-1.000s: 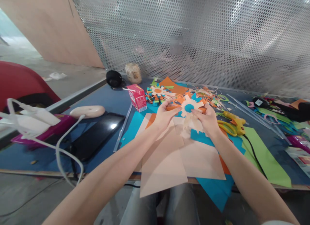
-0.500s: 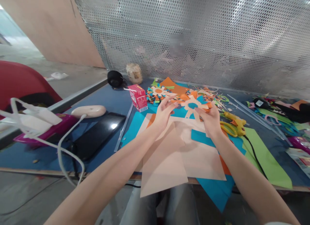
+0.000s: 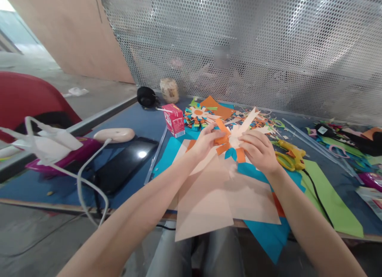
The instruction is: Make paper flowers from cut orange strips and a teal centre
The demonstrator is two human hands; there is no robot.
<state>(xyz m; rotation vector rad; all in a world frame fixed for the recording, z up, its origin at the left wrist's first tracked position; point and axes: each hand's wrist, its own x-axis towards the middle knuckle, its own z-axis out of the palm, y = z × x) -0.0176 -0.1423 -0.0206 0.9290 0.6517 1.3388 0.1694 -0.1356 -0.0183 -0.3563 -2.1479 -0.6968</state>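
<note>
One paper flower in grip between left hand and right hand

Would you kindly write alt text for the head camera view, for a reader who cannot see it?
A person's left hand and right hand hold a cream, orange and blue paper flower over peach paper sheets on a blue table. A yellow glue gun lies to the right, a red carton to the left, a perforated screen behind.
</note>
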